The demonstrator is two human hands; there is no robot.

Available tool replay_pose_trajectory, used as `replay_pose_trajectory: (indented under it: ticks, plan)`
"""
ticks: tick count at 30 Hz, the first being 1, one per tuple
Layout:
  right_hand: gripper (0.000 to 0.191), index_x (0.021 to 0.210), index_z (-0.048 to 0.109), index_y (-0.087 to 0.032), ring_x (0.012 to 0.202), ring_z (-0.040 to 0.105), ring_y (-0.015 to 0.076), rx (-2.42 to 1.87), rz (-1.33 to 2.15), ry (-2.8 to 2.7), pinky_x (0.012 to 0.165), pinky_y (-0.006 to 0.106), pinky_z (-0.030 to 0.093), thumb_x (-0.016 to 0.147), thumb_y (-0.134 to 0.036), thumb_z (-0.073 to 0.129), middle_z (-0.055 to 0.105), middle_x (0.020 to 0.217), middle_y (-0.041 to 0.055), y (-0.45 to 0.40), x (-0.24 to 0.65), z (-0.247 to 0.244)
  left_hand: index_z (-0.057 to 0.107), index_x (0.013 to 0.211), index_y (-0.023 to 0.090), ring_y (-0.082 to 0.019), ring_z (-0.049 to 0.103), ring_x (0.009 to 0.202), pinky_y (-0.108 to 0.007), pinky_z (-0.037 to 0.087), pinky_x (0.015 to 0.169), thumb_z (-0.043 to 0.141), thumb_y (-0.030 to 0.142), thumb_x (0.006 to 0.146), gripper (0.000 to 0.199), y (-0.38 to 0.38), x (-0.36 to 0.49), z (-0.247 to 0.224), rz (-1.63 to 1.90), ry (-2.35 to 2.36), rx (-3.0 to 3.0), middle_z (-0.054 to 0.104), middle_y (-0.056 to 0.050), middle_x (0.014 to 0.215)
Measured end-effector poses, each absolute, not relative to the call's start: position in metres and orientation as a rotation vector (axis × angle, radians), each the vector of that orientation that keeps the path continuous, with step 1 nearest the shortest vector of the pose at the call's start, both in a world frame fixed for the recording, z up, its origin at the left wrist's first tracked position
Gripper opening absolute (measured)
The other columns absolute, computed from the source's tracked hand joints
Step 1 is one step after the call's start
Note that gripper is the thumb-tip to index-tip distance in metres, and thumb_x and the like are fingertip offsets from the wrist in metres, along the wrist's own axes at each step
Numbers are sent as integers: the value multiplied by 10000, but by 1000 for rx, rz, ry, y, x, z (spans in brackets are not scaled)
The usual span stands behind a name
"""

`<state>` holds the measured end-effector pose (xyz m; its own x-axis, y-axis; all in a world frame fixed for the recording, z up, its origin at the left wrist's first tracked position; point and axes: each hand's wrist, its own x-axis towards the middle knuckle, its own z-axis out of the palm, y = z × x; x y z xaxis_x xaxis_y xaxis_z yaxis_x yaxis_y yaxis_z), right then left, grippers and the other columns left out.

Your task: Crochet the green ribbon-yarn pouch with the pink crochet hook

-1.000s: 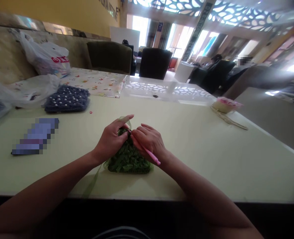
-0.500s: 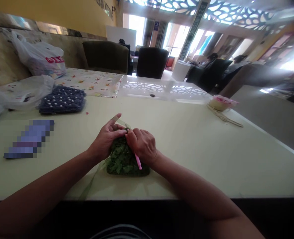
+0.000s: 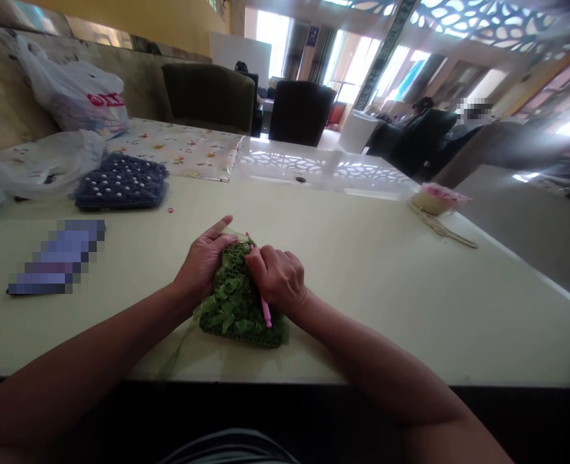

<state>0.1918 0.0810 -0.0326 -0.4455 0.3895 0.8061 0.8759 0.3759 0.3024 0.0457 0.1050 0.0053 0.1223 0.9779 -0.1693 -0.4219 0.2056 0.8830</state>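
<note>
A green ruffled crochet piece is held up near the table's front edge. My left hand grips its upper left side, forefinger raised with a sheer green ribbon running by it; the ribbon also trails down at the left. My right hand is closed around a pink crochet hook. The hook's tip shows above the piece's top edge, and its handle end sticks out below my fist.
On the pale table lie a dark blue beaded piece, plastic bags, a blurred-out flat object, a small red ring and a pink-topped pot with cord. Chairs and people are beyond.
The green piece has tilted, showing more of its front and top. The hook's tip now shows above it, and my left thumb has drawn back from the tip of my right fingers.
</note>
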Motion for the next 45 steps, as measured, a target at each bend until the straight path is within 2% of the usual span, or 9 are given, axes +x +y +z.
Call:
replay_pose_trajectory:
  ticks: [7,15,20,25,29,34,38,41,45]
  plan:
    - [111,900,539,-167,542,429,110,-659,-762,-2136,552,289,269,975,-228,483,517,613,-33,86,206,-28,491,1380,125,-51,511,525,-158,442,543,628,56,777,623,104,41,1,975,743,765,543,56,643]
    - [139,897,564,-167,608,556,89,-642,-298,-2227,572,228,387,971,-249,480,629,739,3,88,222,-25,465,1417,157,-64,520,579,-186,454,603,688,149,775,680,115,33,-3,974,751,940,545,47,694]
    - [185,800,560,-172,551,513,76,-692,34,-2165,558,212,389,953,-207,462,602,663,-10,80,222,-13,485,1415,198,-59,441,581,-189,410,590,694,198,787,662,116,28,3,1037,788,1217,499,59,687]
    - [219,759,568,-167,498,477,59,-682,297,-2077,527,192,380,948,-194,459,562,599,-33,74,222,1,501,1408,225,-83,468,638,-218,409,632,657,228,830,598,116,25,5,1057,780,1520,525,40,734]
    - [243,740,546,-175,498,474,64,-747,103,-2131,529,203,377,959,-215,449,568,600,-29,75,221,-2,430,1456,248,-97,495,658,-232,433,670,623,248,861,626,117,23,5,1028,703,1532,550,31,737]
    - [265,681,487,-192,483,430,84,-784,-418,-2168,528,236,361,943,-170,460,529,559,-31,83,220,-10,203,1532,355,-149,612,798,-270,486,749,721,180,770,938,119,20,11,832,639,1381,642,-7,888]
    - [276,673,482,-194,493,418,93,-708,-528,-2213,538,246,365,946,-168,460,504,552,-31,83,221,-9,285,1513,337,-129,594,780,-249,475,749,678,89,747,896,118,19,15,838,675,1465,629,10,858]
    - [288,661,489,-183,480,388,83,-712,-289,-2270,517,246,335,946,-166,454,475,549,-38,80,226,0,370,1481,330,-113,561,763,-223,454,725,623,36,729,846,116,17,18,801,685,1631,614,21,844]
    - [274,699,550,-161,491,445,62,-726,289,-2240,514,217,355,957,-209,471,538,585,-36,76,237,16,444,1442,332,-126,561,789,-243,456,773,587,26,730,788,113,17,20,734,614,1794,618,19,851]
